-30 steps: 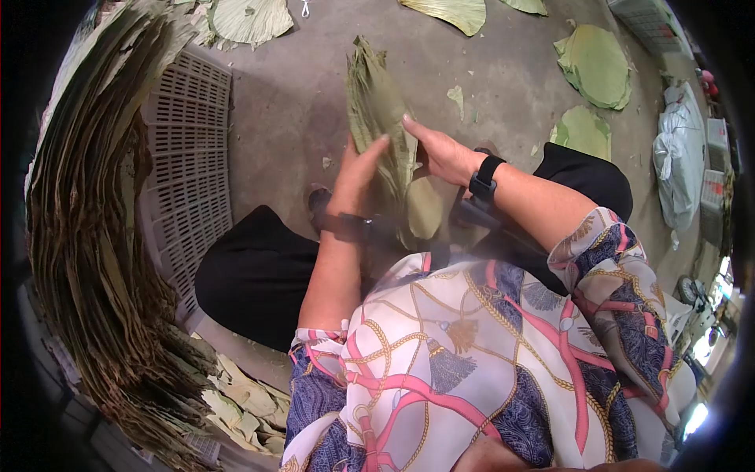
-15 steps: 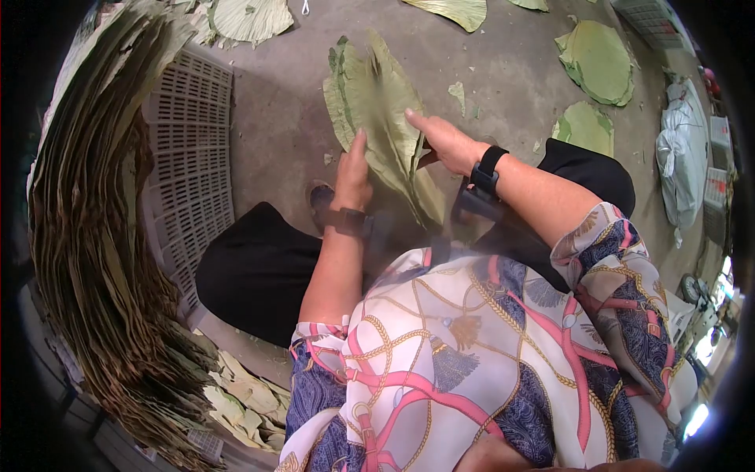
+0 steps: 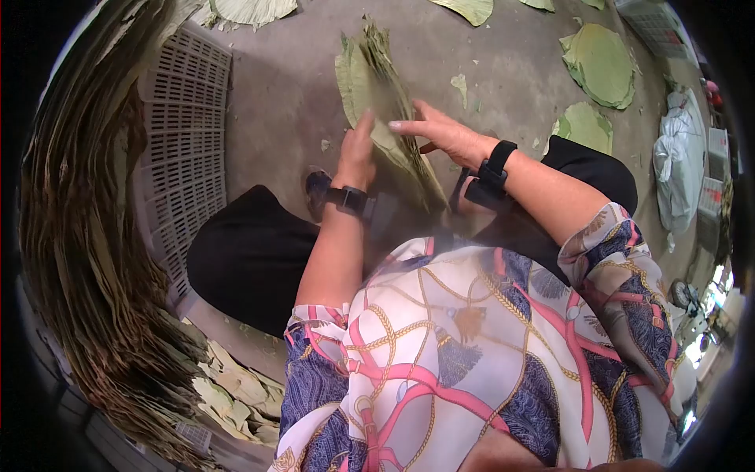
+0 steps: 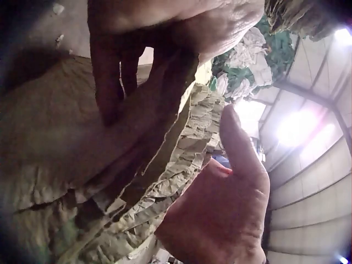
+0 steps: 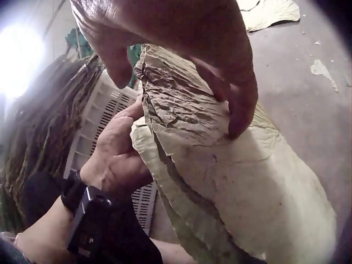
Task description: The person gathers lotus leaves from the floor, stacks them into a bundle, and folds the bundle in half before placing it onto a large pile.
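A folded bundle of dry green leaves (image 3: 384, 98) stands between the hands, its ruffled edges (image 4: 190, 137) showing in the left wrist view. The left hand (image 3: 356, 157) grips its left side, thumb up and fingers against the outer leaf; the right wrist view shows this palm (image 5: 118, 154) close against the leaves. At the right side, the right hand (image 3: 452, 141) has its thumb and fingers spread apart. In the right wrist view the fingertips of the right hand (image 5: 187, 33) touch the wrinkled leaf surface (image 5: 181, 104), the thumb hanging by the edge.
A tall stack of dry leaves (image 3: 86, 228) and a slatted plastic crate (image 3: 189, 118) stand at the left. Flat green leaves (image 3: 599, 67) lie on the floor at the upper right, a white sack (image 3: 680, 169) beyond them. Leaf pieces (image 3: 236, 393) lie at the lower left.
The bundle opened out, then came together narrower, its top leaning left. The right hand's fingers have spread and moved slightly left across the bundle; the left hand stays at its left side.
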A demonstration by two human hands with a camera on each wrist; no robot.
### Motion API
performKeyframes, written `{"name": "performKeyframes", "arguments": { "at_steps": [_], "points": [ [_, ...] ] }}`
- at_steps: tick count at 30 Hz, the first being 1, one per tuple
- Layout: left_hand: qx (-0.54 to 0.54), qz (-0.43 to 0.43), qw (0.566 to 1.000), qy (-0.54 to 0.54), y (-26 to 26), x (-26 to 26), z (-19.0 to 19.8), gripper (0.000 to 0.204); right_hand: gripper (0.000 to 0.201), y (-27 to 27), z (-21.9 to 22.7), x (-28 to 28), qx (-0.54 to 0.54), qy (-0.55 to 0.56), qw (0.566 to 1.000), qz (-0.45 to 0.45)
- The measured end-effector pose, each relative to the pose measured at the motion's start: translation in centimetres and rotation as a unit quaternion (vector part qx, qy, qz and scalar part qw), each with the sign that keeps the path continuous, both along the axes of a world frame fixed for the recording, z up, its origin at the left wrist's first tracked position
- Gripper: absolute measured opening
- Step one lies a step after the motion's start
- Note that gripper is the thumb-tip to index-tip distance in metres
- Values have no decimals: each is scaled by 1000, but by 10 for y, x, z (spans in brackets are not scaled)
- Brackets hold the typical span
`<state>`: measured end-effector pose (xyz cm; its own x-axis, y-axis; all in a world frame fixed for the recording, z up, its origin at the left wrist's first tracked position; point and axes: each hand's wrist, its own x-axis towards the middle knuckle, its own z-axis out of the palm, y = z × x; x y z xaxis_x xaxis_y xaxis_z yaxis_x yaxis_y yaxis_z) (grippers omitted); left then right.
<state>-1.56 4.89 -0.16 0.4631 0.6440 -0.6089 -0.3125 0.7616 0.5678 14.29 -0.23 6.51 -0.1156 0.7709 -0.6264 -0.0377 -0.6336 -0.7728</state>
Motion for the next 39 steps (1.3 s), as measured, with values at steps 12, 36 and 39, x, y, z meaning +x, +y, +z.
{"name": "performKeyframes", "arguments": {
  "at_steps": [12,36,39],
  "points": [
    [88,-43,991,89,6,2,-19,70,31,-5,-16,13,-37,96,989,-107],
    [76,-93,982,145,-1,9,21,46,40,0,0,7,-6,-30,998,-47],
    [84,-69,987,117,-2,10,13,43,40,0,-9,6,28,-45,996,-66]
  ]
}}
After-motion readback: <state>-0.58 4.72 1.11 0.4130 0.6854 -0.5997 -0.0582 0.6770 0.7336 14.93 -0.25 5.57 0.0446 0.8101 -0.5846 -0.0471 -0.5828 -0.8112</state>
